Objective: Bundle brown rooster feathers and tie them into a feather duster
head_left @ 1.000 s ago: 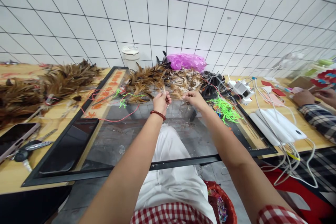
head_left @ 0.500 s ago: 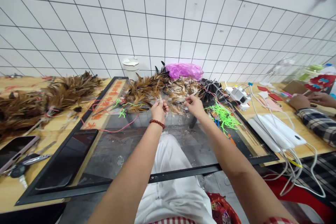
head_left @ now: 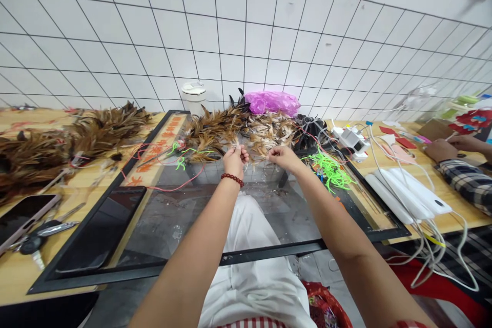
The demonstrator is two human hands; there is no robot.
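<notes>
A: Your left hand (head_left: 235,158) and right hand (head_left: 280,155) sit close together at the near edge of the feather pile (head_left: 246,130), over the glass bench top (head_left: 172,215). Both grips are pinched shut on something small and pale drawn from that pile. It looks like a feather or two stretched between them, though it is too fine to be sure.

B: What has changed in the last second?

A: Very little in the hands. A second ago they were in the same spot at the pile's near edge, a little farther apart, with your right fingers touching a pale tuft. Now the fingertips have closed in on each other and your left fist is curled tighter. I judge you are still sorting or aligning one small bunch, not picking up a new one.

B: And the rest of the view?

A: Your head has tipped up a little, so more tiled wall shows and the red basket (head_left: 326,307) by your knees has slid toward the bottom edge. The pile itself has not shifted. The neon green cords (head_left: 330,166) lie just right of it, the pink bag (head_left: 272,102) behind it and the white cup (head_left: 194,96) behind it to the left. Another person's hands (head_left: 453,147) work well off to the pile's right, apart from yours.
</notes>
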